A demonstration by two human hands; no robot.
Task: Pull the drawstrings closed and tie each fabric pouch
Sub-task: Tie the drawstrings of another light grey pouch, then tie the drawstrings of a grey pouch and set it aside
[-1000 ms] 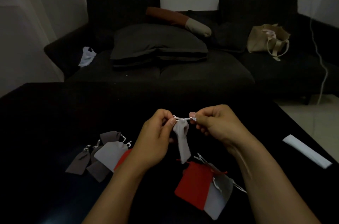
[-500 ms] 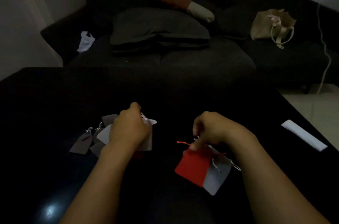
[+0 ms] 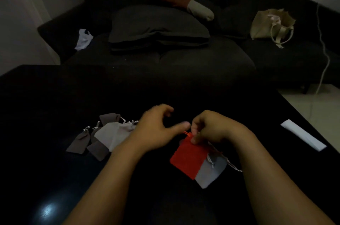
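Two hands, right hand [image 3: 211,129] pinching red pouch [image 3: 187,158] top, left hand [image 3: 156,131] blurred, fingers apart

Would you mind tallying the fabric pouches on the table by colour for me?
Red pouches: 1, its top pinched by the right hand.
Light grey pouches: 3.
Dark grey-brown pouches: 3.
Total: 7 that I can make out; the left hand may hide more.
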